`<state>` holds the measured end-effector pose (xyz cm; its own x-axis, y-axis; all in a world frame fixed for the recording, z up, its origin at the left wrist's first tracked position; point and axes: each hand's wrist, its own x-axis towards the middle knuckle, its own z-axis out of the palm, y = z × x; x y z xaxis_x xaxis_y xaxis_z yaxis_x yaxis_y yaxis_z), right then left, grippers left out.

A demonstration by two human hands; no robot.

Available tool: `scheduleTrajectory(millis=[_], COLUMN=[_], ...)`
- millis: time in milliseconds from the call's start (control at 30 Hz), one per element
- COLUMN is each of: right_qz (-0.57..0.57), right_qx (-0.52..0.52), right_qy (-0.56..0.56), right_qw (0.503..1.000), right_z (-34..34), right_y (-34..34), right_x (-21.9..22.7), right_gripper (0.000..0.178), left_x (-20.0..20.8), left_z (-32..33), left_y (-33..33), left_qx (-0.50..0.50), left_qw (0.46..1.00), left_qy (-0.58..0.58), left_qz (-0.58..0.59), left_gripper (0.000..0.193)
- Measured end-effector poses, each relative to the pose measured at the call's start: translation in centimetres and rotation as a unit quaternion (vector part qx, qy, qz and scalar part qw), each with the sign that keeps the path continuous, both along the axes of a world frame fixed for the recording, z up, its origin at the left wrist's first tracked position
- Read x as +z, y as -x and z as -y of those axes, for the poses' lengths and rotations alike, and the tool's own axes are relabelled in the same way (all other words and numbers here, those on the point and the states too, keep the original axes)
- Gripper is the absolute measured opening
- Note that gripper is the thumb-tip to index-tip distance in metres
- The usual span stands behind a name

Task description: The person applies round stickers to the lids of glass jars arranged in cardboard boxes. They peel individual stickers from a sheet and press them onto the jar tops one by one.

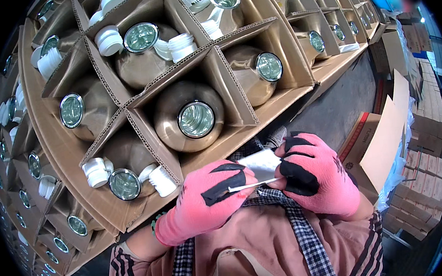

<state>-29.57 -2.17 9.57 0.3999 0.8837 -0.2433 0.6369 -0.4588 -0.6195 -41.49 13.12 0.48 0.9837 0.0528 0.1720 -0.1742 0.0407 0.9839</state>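
Pink-gloved, the left hand (220, 189) and right hand (311, 170) were clamped on a white sheet (262, 163) and thin white stick (253, 185), near the divided carton (280, 105), on the wearer's side; brownish bottles (171, 126) sat inside it.

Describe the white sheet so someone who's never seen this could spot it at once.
Start at the big carton of bottles, then go down to the pink-gloved left hand and right hand. Between them is the sheet, far broader than the thin white stick just below it.
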Motion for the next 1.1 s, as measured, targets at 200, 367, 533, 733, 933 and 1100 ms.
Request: scheduleTrajectory(millis=[200, 367, 533, 733, 933, 1100], right_qz=[0.096, 0.170, 0.228, 0.224, 0.041, 0.212], right_qx=[0.041, 0.059, 0.070, 0.074, -0.033, -0.019], right_qy=[-0.039, -0.090, -0.125, -0.126, -0.159, -0.066], right_qw=[0.994, 0.980, 0.963, 0.964, 0.986, 0.975], right_z=[-1.2, -1.6, -1.6, -1.7, -1.7, -3.0], right_y=[1.1, 2.0, 2.6, 2.9, 1.4, -5.2], right_x=[-0.1, -0.4, -0.7, -0.6, 1.9, -1.8], right_gripper=[0.025, 0.025, 0.022, 0.019, 0.013, 0.011], left_x=[0.8, 1.0, 1.0, 1.3, 1.2, -0.6], left_z=[0.4, 0.4, 0.4, 0.7, 0.6, 1.4], left_y=[0.5, 1.4, 2.1, 2.6, 2.4, 1.9], left_qx=[-0.002, 0.025, 0.017, 0.027, 0.022, -0.011], left_qw=[0.986, 0.986, 0.946, 0.925, 0.922, 0.954], left_qy=[0.122, 0.116, 0.233, 0.275, 0.282, 0.189], left_qz=[-0.117, -0.116, -0.225, -0.259, -0.264, -0.234], left_gripper=[0.008, 0.009, 0.018, 0.020, 0.019, 0.019])
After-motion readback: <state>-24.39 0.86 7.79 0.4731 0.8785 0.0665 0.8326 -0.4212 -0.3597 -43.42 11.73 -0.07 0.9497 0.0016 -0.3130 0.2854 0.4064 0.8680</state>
